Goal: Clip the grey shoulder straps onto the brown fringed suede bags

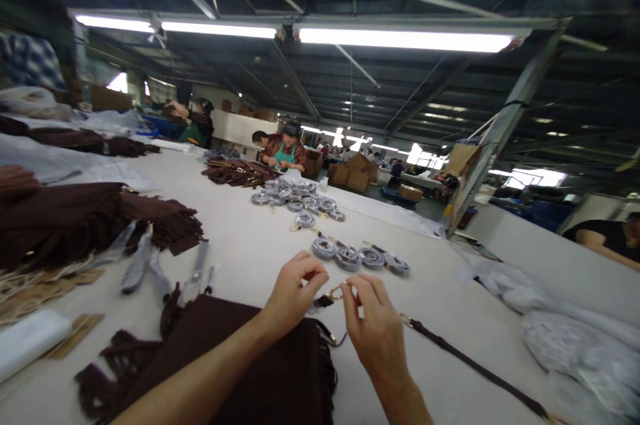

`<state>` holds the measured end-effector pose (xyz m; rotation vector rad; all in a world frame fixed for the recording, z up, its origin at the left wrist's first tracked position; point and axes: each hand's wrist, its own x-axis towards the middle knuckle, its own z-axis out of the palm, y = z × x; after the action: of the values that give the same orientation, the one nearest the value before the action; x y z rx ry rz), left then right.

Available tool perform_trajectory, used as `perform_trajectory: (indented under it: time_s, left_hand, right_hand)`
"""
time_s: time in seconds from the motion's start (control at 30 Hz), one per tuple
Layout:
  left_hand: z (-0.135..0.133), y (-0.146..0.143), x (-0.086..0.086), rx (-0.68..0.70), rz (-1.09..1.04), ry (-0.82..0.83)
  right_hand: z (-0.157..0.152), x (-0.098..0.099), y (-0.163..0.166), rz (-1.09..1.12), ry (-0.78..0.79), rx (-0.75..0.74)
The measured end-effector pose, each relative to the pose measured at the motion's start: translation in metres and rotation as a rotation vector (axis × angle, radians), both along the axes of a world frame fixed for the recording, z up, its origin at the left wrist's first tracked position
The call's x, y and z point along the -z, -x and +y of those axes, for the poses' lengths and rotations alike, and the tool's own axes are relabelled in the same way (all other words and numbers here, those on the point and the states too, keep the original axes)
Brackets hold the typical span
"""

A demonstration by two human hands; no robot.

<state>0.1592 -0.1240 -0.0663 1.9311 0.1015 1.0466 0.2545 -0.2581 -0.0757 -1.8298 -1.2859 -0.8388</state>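
Observation:
My right hand (374, 322) pinches the rim of a gold-coloured metal clasp (336, 292) between thumb and fingertips. A short dark strap end (324, 302) is joined to the clasp. Just left of it, my left hand (294, 288) is closed with thumb and fingers together; what it holds, if anything, is too small to see. Below my forearms lies a dark brown fabric piece with fringed edges (270, 372), perhaps a bag. To the right, a thin dark brown strap (465, 353) with gold metal ends stretches across the table.
Coiled straps in grey wrapping (347, 257) lie ahead on the white table (240, 238), with more coils behind. Brown fabric pieces (60, 218) are stacked left, near a white box (33, 342). Clear plastic bags (575, 345) lie right. A person in a green apron (285, 153) works beyond.

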Motion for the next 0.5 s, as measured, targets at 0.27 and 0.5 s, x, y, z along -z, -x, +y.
perform_trajectory:
  time_s: [0.27, 0.5]
  left_hand:
    - [-0.008, 0.028, -0.037, 0.137, 0.044, -0.282]
    - [0.019, 0.115, 0.002, 0.316, 0.688, -0.652]
  right_hand:
    - [0.0, -0.006, 0.014, 0.311, 0.091, -0.407]
    - [-0.01, -0.008, -0.01, 0.506, -0.093, -0.266]
